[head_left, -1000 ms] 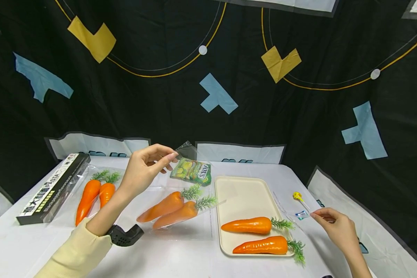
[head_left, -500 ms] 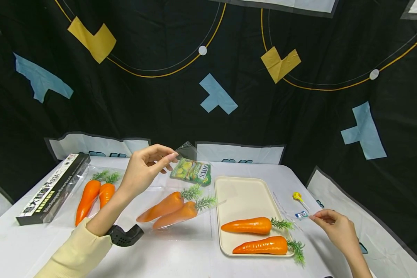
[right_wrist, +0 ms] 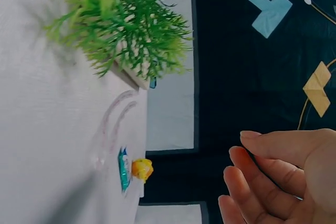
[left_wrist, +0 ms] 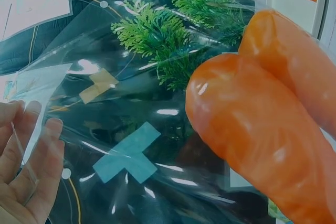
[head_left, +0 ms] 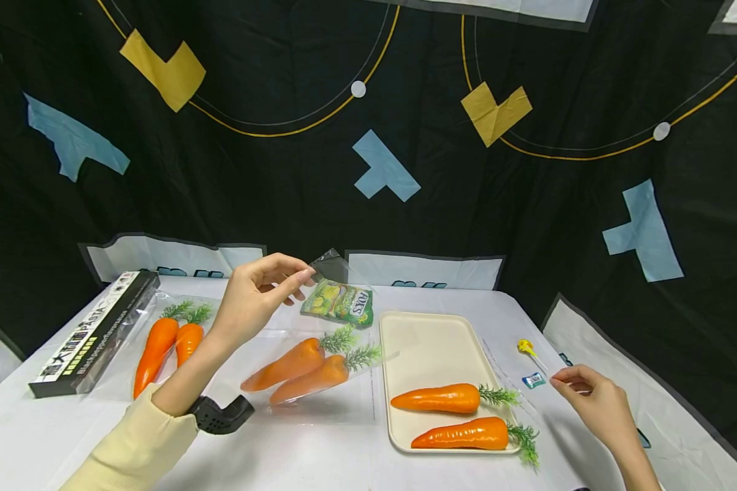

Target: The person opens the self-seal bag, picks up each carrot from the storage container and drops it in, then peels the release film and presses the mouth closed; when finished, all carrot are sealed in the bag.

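1. Above the left half of the table [head_left: 282, 464], a clear bag [left_wrist: 157, 145] holding two carrots [head_left: 295, 365] is held up; whether its bottom is touched by the tabletop cannot be told.
2. Its top edge is pinched between thumb and fingers by the left hand [head_left: 254, 300].
3. The right hand [head_left: 598, 402] is held at the table's right side, with fingers loosely bent and the thumb set a little apart from them.
4. Near its fingertips, a yellow lollipop [head_left: 526, 346] and a small blue packet [head_left: 533, 380] are seen.
5. Just right of the bag, a cream tray [head_left: 430, 341] is placed, by which two loose carrots [head_left: 436, 397] are borne.
6. Beyond the bag, a green packet [head_left: 338, 301] is laid.
7. Far left, two more wrapped carrots [head_left: 155, 354] are set beside a black-and-white box [head_left: 89, 334].
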The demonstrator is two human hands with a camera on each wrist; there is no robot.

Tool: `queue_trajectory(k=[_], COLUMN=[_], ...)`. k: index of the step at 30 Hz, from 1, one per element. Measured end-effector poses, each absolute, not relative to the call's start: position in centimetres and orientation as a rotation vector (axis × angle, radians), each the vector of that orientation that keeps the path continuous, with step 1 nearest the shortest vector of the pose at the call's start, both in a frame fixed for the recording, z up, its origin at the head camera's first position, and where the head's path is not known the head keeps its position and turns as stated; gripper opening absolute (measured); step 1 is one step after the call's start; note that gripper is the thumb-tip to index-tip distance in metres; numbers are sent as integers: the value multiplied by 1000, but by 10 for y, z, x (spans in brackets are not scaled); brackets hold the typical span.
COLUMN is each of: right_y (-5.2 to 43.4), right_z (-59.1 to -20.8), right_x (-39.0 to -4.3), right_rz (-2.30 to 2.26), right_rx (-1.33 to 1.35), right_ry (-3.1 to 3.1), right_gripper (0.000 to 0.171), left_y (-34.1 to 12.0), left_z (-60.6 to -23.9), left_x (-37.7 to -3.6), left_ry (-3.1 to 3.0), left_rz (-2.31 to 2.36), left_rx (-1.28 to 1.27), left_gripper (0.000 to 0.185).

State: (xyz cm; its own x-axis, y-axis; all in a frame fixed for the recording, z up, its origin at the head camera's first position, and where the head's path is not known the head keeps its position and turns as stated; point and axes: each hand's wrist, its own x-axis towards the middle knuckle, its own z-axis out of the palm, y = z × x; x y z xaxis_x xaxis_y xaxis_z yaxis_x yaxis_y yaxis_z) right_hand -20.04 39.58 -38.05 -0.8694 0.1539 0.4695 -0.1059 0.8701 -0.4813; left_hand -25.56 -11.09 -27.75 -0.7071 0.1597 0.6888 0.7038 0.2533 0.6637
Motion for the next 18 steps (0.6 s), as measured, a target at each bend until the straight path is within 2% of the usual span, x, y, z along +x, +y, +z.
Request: queue_trajectory(k=[9,18], right_y=[381,345], right_z=[-369,-353], right_x=[-203,-213], right_rz=[712,826], right_rx=[31,147], right_ry=[-2454,-2439], right_gripper=[12,17], left_y=[-110,-104], left_z=[-274,-266], left_x=[-255,-255], left_ry=[-2051,-2020], left_rz=[-1446,-1452], left_rx=[-779,-799], left_gripper=[10,10])
